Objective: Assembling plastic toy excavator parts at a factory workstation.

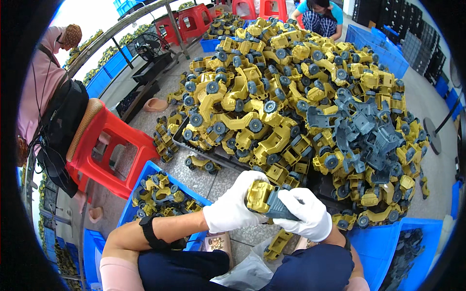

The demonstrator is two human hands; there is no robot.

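Note:
My left hand (234, 202), in a white glove, is closed around a yellow toy vehicle body (257, 196) in front of my knees. My right hand (308, 214), also gloved in white, grips a dark grey plastic part (280, 208) that meets the yellow body's right side. Whether the two are joined I cannot tell. Just beyond my hands rises a big heap of yellow toy vehicles (242, 85) with grey wheels. Loose grey plastic parts (361, 127) lie on the heap's right side. Below my hands, another yellow toy vehicle (278, 244) rests between my legs.
A blue crate (150, 168) of yellow toy vehicles stands at my left. Another blue crate (371, 246), with grey parts (408, 254), is at my right. Beside a red stool (109, 140) is a person in pink; another person (321, 17) sits behind the heap. A plastic bag (245, 271) lies between my feet.

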